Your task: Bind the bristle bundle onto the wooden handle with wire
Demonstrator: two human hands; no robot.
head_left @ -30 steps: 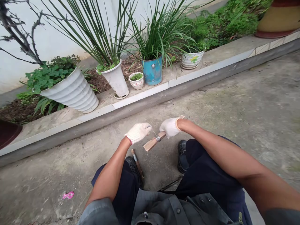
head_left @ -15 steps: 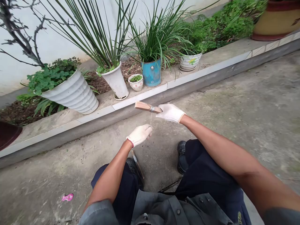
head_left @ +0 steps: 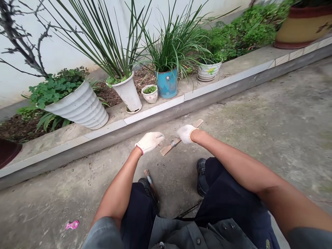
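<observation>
My right hand [head_left: 185, 134], in a white knit glove, is closed around the middle of a wooden stick [head_left: 167, 149]. The stick slants, its far end sticking out beyond my wrist. A silver band of wound wire [head_left: 173, 142] circles it just left of my fingers. Left of the stick and apart from it, my left hand [head_left: 150, 141], gloved too, has its fingers pinched together. A thin wire ran from the stick to these fingers a moment ago; its strand is too fine to make out now. Another wooden piece with a silvery wrap [head_left: 148, 178] lies by my left shoe.
A low tiled ledge [head_left: 153, 109] crosses in front, bearing a blue pot [head_left: 167, 84], a tall white pot [head_left: 128, 95], a ribbed white planter [head_left: 85, 107] and a tiny pot [head_left: 149, 97]. On the concrete floor [head_left: 52, 200] lies a pink object [head_left: 72, 224].
The stick has swung round in my right hand, its wire-wound end now pointing down and left toward me. My left hand has moved slightly up and left.
</observation>
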